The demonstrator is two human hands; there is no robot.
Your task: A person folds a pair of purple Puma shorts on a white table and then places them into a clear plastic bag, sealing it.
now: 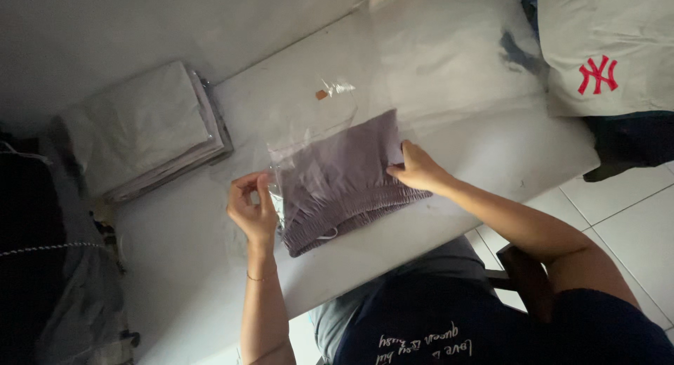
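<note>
A stack of bagged grey clothes (151,129) sits at my counter's (456,63) far left; a small scrap (330,89) lies mid-counter.

Folded garment (347,179) on table (456,126), between hands; stacked packets (151,129) at left; paper scrap (333,89) behind.

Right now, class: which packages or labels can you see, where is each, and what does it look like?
Clear bag: table centre, around the grey garment, held by both hands.
Bagged stack: table's left end, flat, grey.
Small tag: beyond the bag, brown.
Red emblem: pale cloth, top right.
</note>
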